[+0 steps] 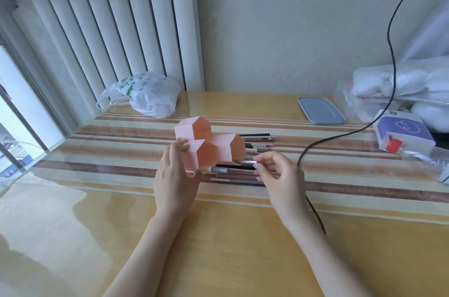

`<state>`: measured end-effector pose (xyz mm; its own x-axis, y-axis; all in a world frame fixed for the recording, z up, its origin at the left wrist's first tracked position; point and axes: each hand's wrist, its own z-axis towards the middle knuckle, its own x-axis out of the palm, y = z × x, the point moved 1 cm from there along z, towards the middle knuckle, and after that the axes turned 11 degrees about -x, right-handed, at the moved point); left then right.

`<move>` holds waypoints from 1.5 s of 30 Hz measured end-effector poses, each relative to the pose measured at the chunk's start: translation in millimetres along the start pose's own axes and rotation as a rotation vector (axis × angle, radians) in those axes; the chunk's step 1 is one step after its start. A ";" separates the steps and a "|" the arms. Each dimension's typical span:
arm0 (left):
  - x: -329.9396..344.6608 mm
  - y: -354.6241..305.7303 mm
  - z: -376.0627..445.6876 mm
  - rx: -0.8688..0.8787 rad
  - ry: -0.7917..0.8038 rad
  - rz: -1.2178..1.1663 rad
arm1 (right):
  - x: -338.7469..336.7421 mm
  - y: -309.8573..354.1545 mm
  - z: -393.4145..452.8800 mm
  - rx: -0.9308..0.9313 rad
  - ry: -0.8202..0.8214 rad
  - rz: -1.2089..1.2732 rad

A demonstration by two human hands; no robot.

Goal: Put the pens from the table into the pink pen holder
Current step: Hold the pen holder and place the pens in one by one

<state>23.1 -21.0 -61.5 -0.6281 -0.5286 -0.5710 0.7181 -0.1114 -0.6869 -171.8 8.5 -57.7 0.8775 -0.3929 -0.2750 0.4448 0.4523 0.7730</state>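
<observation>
Presently | left hand (175, 176) gripped tilted pink pen holder (210, 142), openings presented rightward | right hand (277, 172) fingers (258, 160) pinched silver pen (246, 163) for insertion | remaining pens (239, 176) on surface (218, 248)

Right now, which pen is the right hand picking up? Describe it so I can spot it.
Find the pink pen holder mid-table. Just right of it, the right hand pinches a silvery pen by its end. Unlike the pens lying below, it is lifted toward the holder.

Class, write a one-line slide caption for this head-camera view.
Left hand steadies the pink pen holder while the right hand lifts a pen from the pens on the table.
</observation>
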 end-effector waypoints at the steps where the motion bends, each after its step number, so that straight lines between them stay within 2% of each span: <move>1: -0.5 0.2 0.3 -0.018 -0.001 -0.002 | -2.2 -1.2 1.1 -0.010 -0.012 -0.024; 4: -2.1 1.3 2.0 -0.110 -0.024 -0.023 | -14.2 -6.2 5.5 0.007 -0.016 -0.121; 7: -2.9 2.5 2.5 -0.159 -0.031 -0.046 | -19.9 -12.8 2.6 0.041 0.296 -0.398; 9: -3.3 2.4 2.7 -0.161 -0.032 -0.048 | -18.3 -13.2 -1.1 0.008 0.423 -0.538; 16: -2.8 2.6 3.0 -0.179 -0.028 -0.044 | -16.3 -8.0 -1.3 -0.100 0.457 -0.739; 19: -2.4 2.8 3.8 -0.191 -0.030 -0.042 | -22.5 -3.7 1.1 -0.127 0.341 -0.580; 24: -2.6 2.7 3.9 -0.170 -0.036 -0.040 | -33.8 8.6 11.5 0.130 0.118 0.233; 27: -2.4 1.5 2.9 -0.134 -0.029 -0.027 | -36.3 14.1 13.9 0.127 -0.093 0.487; 31: -2.1 0.2 2.2 -0.079 -0.024 -0.020 | -33.9 18.2 12.2 0.055 -0.256 0.524; 36: -2.7 -1.0 0.1 -0.027 -0.012 -0.001 | -26.3 22.4 7.8 -0.055 -0.316 0.387; 41: -3.0 -1.4 0.3 -0.004 -0.012 -0.002 | -27.1 32.0 0.4 -0.133 -0.596 0.317; 45: -1.9 -1.7 -0.2 0.011 -0.008 -0.005 | -30.3 31.0 0.2 -0.158 -0.686 0.285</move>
<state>23.0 -19.6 -59.3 -0.6292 -0.5343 -0.5644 0.7186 -0.1233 -0.6844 -184.7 34.3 -25.3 0.6772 -0.6303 0.3797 0.2836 0.6997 0.6557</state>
